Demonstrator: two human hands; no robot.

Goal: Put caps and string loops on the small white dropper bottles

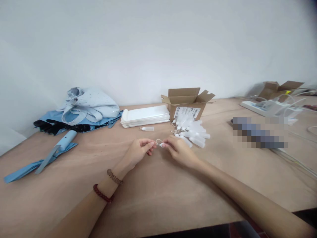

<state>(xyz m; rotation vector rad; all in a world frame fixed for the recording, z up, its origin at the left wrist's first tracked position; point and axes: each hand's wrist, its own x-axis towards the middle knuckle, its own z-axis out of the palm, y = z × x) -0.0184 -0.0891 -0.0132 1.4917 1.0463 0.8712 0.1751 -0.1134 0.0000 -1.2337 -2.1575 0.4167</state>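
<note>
Over the middle of the table, my left hand [140,150] pinches one end of a thin white cord loop [159,140]. Close by on the right, my right hand [179,150] grips a small white cap-like piece [162,144] that the loop joins; most of what it holds is hidden by the fingers. Just beyond my right hand lies a pile of small translucent plastic bottles [196,134] with white caps and cord loops. A single similar bottle [148,128] lies apart, beyond my left hand.
A stack of white envelopes [146,115] lies near the wall, beside an open cardboard box [188,107]. Left are a blue folded umbrella [66,140] and a pale cloth bag [91,105]. Right are a power strip [257,108], cables, a blurred dark object [259,134] and another box [272,87].
</note>
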